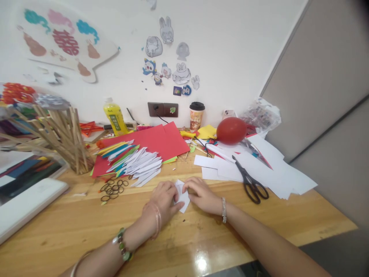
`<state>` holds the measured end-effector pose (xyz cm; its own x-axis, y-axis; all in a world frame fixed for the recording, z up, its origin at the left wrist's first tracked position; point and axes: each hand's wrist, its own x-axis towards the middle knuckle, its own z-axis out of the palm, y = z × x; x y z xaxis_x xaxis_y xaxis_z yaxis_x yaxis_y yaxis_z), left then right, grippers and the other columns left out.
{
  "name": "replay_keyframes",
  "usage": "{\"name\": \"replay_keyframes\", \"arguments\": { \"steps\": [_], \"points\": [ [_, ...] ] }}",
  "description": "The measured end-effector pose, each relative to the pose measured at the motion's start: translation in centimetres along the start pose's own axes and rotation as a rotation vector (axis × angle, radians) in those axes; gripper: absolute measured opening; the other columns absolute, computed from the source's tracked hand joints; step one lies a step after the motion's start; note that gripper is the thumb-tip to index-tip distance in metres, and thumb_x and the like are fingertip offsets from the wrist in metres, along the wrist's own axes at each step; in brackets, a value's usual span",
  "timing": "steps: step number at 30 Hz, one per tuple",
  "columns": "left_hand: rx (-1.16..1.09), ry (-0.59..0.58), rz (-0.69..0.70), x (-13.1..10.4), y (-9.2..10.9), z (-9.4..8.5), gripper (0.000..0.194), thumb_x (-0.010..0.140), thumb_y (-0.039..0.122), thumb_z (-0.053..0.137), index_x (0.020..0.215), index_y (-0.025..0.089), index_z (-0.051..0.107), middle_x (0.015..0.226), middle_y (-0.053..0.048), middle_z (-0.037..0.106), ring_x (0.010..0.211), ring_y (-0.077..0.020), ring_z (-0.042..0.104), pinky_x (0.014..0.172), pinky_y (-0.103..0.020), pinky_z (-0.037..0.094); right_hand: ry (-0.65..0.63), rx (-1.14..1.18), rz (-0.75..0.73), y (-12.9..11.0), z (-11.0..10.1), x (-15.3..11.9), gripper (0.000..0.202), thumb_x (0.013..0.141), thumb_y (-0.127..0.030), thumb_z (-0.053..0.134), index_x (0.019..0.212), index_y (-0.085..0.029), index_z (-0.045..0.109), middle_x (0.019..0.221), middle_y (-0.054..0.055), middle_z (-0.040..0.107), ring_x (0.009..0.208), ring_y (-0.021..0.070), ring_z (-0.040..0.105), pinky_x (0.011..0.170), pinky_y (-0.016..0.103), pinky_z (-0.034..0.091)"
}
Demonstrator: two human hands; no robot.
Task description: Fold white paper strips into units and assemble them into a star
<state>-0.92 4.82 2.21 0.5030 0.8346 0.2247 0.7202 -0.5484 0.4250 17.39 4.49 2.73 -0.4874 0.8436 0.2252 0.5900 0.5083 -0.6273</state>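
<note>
A small piece of folded white paper [182, 197] is held low over the wooden table [161, 246], between my two hands. My left hand [165, 198] grips its left side, the thumb along the lower edge and the fingers curled at the top. On the other side, my right hand [201, 195] pinches the paper's right edge with thumb and fingers. Just beyond my left hand lies a pile of folded white paper strips [145, 165], with coloured strips [119, 152] beside it. Several dark rubber bands [112, 189] lie to the left. Black-handled scissors [250, 182] rest right of my right hand.
Red paper sheets [170, 142] and white sheets [276, 173] cover the back. A yellow drink bottle [115, 117], a paper cup [196, 117] and a red balloon [231, 130] stand near the wall. Wooden sticks [76, 142] and a white box-like object [31, 206] are at left.
</note>
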Motion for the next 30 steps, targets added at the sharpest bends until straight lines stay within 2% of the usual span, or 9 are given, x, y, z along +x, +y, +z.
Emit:
{"name": "replay_keyframes", "arguments": {
  "steps": [2,5,9,13,16,20,23,27,30],
  "points": [
    [0.006,-0.007,0.003,0.0,0.1,0.0,0.016,0.071,0.028,0.061,0.064,0.018,0.052,0.077,-0.002,0.052,0.078,-0.019,0.045,0.07,-0.03,0.037,0.022,-0.015,-0.004,-0.2,0.1,-0.2,0.023,0.072,-0.021,0.061,0.093,-0.023,0.051,0.1,0.002,0.05,0.099,0.0183,0.042,0.088,0.033,0.032],
    [0.009,-0.012,-0.005,0.0,0.2,0.0,0.015,0.07,0.027,0.063,0.063,0.018,0.053,0.078,-0.003,0.053,0.078,-0.0193,0.046,0.07,-0.03,0.037,0.036,-0.078,0.003,-0.5,0.4,-0.3,0.045,0.061,-0.037,0.072,0.098,-0.023,0.049,0.108,0.003,0.047,0.104,0.0216,0.04,0.09,0.036,0.03],
    [0.014,-0.021,0.014,0.2,-0.3,-0.2,0.017,0.068,0.03,0.066,0.065,0.018,0.055,0.078,-0.003,0.054,0.077,-0.019,0.047,0.07,-0.03,0.037,0.014,-0.106,0.033,-0.5,0.6,-0.3,0.054,0.056,-0.036,0.074,0.101,-0.025,0.048,0.115,0.004,0.043,0.11,0.023,0.037,0.092,0.037,0.028],
    [0.084,-0.043,0.048,0.4,-2.0,-0.8,0.023,0.067,0.038,0.067,0.063,0.018,0.056,0.074,-0.003,0.054,0.074,-0.02,0.048,0.068,-0.032,0.039,-0.006,-0.087,0.053,-0.5,0.5,-0.3,0.057,0.054,-0.033,0.075,0.103,-0.025,0.047,0.117,0.004,0.042,0.112,0.0231,0.034,0.094,0.037,0.028],
    [0.085,0.006,0.099,0.5,-3.0,-1.3,0.03,0.065,0.041,0.068,0.079,0.017,0.059,0.083,-0.007,0.057,0.08,-0.0222,0.051,0.071,-0.035,0.043,-0.027,-0.062,0.038,-0.4,0.2,-0.3,0.061,0.053,-0.033,0.076,0.106,-0.025,0.047,0.117,0.004,0.042,0.112,0.0225,0.035,0.094,0.036,0.029],
    [-0.026,-0.044,0.325,0.5,-3.3,-1.8,0.037,0.077,0.036,0.057,0.11,0.021,0.052,0.115,-0.011,0.055,0.108,-0.0229,0.048,0.092,-0.039,0.039,-0.05,-0.063,0.017,0.1,-1.0,-0.3,0.065,0.052,-0.033,0.077,0.11,-0.025,0.047,0.117,0.004,0.042,0.111,0.0228,0.035,0.093,0.037,0.031],
    [-0.048,-0.082,0.34,0.3,-3.1,-2.2,0.035,0.083,0.028,0.047,0.118,0.023,0.048,0.118,-0.009,0.056,0.109,-0.0201,0.05,0.094,-0.037,0.039,-0.014,-0.109,0.024,0.6,-2.3,-0.3,0.054,0.056,-0.026,0.074,0.104,-0.024,0.051,0.111,0.004,0.046,0.106,0.0223,0.039,0.09,0.037,0.034],
    [0.005,-0.022,0.212,0.2,-2.7,-2.7,0.034,0.084,0.023,0.041,0.118,0.022,0.049,0.103,-0.008,0.062,0.091,-0.0175,0.057,0.083,-0.029,0.046,0.046,-0.218,-0.033,1.0,-3.1,-0.2,0.027,0.066,-0.012,0.064,0.089,-0.022,0.056,0.101,0.003,0.053,0.097,0.0204,0.045,0.085,0.035,0.037],
    [0.054,0.036,0.13,0.2,-2.2,-2.8,0.029,0.084,0.025,0.042,0.11,0.022,0.053,0.097,-0.007,0.062,0.086,-0.0174,0.058,0.077,-0.027,0.048,0.006,-0.305,-0.092,1.0,-2.7,0.1,0.015,0.072,-0.01,0.058,0.084,-0.02,0.058,0.094,0.003,0.058,0.09,0.0186,0.049,0.081,0.033,0.038]
  ]
}}
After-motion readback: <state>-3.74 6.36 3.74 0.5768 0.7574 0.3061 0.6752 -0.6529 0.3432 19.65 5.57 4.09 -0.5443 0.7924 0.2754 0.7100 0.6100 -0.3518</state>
